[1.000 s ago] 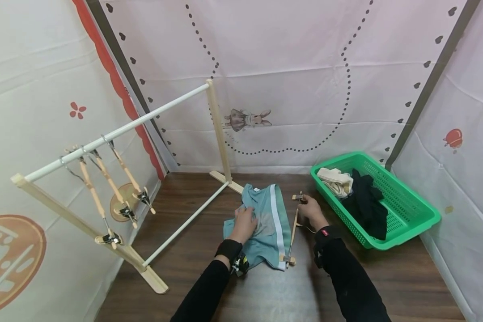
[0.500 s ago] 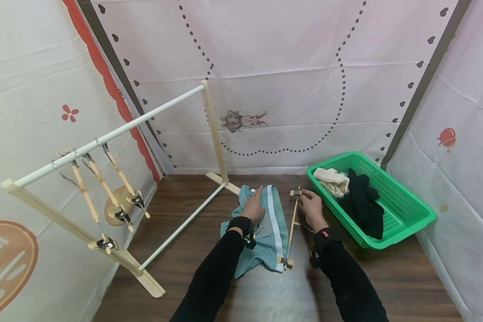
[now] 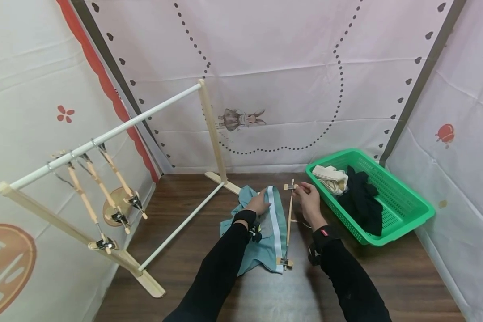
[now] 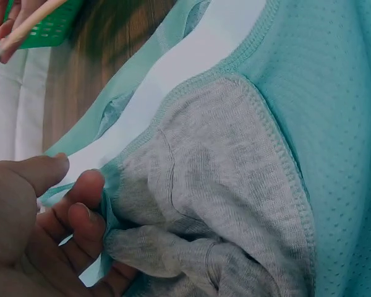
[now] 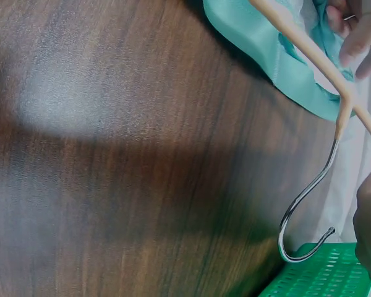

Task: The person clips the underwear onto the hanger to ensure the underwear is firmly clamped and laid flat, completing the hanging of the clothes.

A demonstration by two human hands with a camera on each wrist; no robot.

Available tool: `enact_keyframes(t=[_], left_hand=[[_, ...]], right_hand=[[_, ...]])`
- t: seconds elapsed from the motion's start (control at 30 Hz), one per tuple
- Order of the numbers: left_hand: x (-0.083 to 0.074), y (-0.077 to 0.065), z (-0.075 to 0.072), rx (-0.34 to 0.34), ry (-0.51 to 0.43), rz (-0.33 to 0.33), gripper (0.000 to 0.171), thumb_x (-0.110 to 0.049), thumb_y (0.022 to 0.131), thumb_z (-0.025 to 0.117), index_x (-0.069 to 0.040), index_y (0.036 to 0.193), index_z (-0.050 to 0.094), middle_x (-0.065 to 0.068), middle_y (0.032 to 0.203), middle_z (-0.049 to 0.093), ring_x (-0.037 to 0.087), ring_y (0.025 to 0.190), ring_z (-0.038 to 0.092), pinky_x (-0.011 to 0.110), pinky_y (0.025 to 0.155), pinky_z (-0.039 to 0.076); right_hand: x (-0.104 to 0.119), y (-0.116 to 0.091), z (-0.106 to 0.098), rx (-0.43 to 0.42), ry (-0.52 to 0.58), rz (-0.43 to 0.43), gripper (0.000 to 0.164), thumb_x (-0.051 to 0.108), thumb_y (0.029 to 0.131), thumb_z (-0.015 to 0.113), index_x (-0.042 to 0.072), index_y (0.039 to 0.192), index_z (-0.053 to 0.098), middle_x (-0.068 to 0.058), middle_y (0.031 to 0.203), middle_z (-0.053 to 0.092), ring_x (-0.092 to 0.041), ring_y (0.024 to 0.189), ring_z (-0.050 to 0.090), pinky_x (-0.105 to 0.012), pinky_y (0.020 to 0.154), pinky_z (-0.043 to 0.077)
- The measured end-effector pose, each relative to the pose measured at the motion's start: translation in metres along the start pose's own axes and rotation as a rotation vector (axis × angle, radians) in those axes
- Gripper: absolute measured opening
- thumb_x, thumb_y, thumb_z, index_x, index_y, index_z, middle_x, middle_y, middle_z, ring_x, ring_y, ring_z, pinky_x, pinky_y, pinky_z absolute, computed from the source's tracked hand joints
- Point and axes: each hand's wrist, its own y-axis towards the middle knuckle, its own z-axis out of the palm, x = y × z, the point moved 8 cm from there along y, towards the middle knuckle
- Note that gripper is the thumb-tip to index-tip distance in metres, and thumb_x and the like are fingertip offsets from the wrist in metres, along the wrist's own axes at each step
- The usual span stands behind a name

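Teal underpants [image 3: 279, 223] with a white waistband and grey lining [image 4: 204, 142] lie on the floor. My left hand [image 3: 258, 204] holds their far part beside the waistband, fingers curled at the fabric edge in the left wrist view. Right of them is a wooden clip hanger [image 3: 290, 219]; its near clip [image 3: 284, 262] sits on the waistband's near end. At the hanger's far end, my right hand [image 3: 309, 202] pinches the other clip [image 3: 290, 187], which is apart from the cloth. The metal hook [image 5: 284, 226] points toward the basket in the right wrist view.
A white-railed wooden rack [image 3: 145, 114] stands at left, with several clip hangers [image 3: 92, 188] on its top rail. The green basket [image 3: 410, 201] at right holds dark clothing [image 3: 364, 201] and cream cloth [image 3: 331, 179]. Printed fabric walls surround the dark wooden floor.
My left hand has moved from the middle of the underpants to their far end by the waistband. My right hand has shifted slightly outward with the hanger's far clip.
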Motion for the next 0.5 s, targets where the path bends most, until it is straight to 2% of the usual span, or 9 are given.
enact_keyframes(t=[0.1, 0.17, 0.2, 0.27, 0.33, 0.4, 0.43, 0.5], left_hand=[[-0.004, 0.003, 0.002, -0.021, 0.037, -0.016, 0.066, -0.020, 0.107, 0.055, -0.016, 0.163, 0.021, 0.006, 0.060, 0.052, 0.018, 0.044, 0.036, 0.033, 0.048, 0.035], [-0.005, 0.004, 0.003, -0.048, 0.074, -0.021, 0.065, -0.019, 0.106, 0.057, -0.017, 0.162, 0.024, 0.011, 0.066, 0.058, 0.022, 0.048, 0.046, 0.035, 0.049, 0.039], [-0.007, 0.005, 0.002, -0.075, 0.099, -0.008, 0.064, -0.017, 0.105, 0.058, -0.016, 0.161, 0.027, 0.014, 0.075, 0.063, 0.025, 0.056, 0.053, 0.036, 0.052, 0.043], [-0.012, 0.008, -0.001, -0.147, 0.154, 0.040, 0.062, -0.010, 0.102, 0.061, -0.012, 0.157, 0.033, 0.019, 0.102, 0.065, 0.030, 0.083, 0.063, 0.038, 0.064, 0.051], [-0.019, 0.011, -0.004, -0.220, 0.221, 0.122, 0.060, -0.002, 0.099, 0.062, -0.009, 0.154, 0.038, 0.021, 0.132, 0.056, 0.034, 0.116, 0.058, 0.040, 0.082, 0.054], [-0.025, 0.013, -0.008, -0.259, 0.261, 0.209, 0.061, 0.006, 0.097, 0.061, -0.007, 0.153, 0.040, 0.022, 0.151, 0.039, 0.038, 0.136, 0.042, 0.044, 0.100, 0.049], [-0.026, 0.015, -0.007, -0.246, 0.261, 0.235, 0.064, 0.008, 0.096, 0.059, -0.007, 0.155, 0.037, 0.021, 0.157, 0.033, 0.040, 0.142, 0.035, 0.046, 0.107, 0.045], [-0.028, 0.017, -0.005, -0.178, 0.238, 0.262, 0.071, 0.010, 0.097, 0.055, -0.009, 0.159, 0.027, 0.020, 0.164, 0.024, 0.041, 0.149, 0.026, 0.051, 0.115, 0.036]], right_hand=[[0.006, -0.001, 0.001, 0.001, -0.018, -0.014, 0.050, 0.007, 0.102, 0.061, -0.006, 0.147, 0.043, -0.019, 0.131, 0.050, -0.017, 0.103, 0.064, -0.033, 0.100, 0.053], [0.008, -0.002, 0.001, 0.003, -0.035, -0.010, 0.051, 0.011, 0.101, 0.063, -0.005, 0.147, 0.045, -0.022, 0.135, 0.052, -0.021, 0.112, 0.063, -0.034, 0.102, 0.052], [0.008, -0.002, 0.002, 0.004, -0.044, -0.008, 0.051, 0.012, 0.101, 0.063, -0.005, 0.146, 0.046, -0.023, 0.136, 0.053, -0.024, 0.116, 0.062, -0.034, 0.103, 0.051], [0.009, -0.004, 0.003, 0.015, -0.061, -0.004, 0.050, 0.014, 0.102, 0.063, -0.005, 0.146, 0.048, -0.024, 0.137, 0.055, -0.028, 0.122, 0.060, -0.035, 0.105, 0.049], [0.010, -0.005, 0.006, 0.031, -0.070, -0.002, 0.049, 0.014, 0.102, 0.063, -0.005, 0.145, 0.049, -0.025, 0.136, 0.056, -0.031, 0.125, 0.058, -0.037, 0.106, 0.048], [0.011, -0.007, 0.009, 0.048, -0.097, -0.006, 0.048, 0.014, 0.102, 0.063, -0.006, 0.144, 0.049, -0.025, 0.135, 0.057, -0.031, 0.125, 0.058, -0.039, 0.107, 0.048], [0.011, -0.008, 0.011, 0.054, -0.112, -0.008, 0.048, 0.014, 0.102, 0.062, -0.005, 0.143, 0.050, -0.025, 0.135, 0.058, -0.031, 0.123, 0.059, -0.039, 0.107, 0.048], [0.012, -0.010, 0.013, 0.062, -0.129, -0.013, 0.047, 0.014, 0.102, 0.063, -0.006, 0.142, 0.051, -0.025, 0.133, 0.059, -0.029, 0.119, 0.061, -0.041, 0.106, 0.049]])
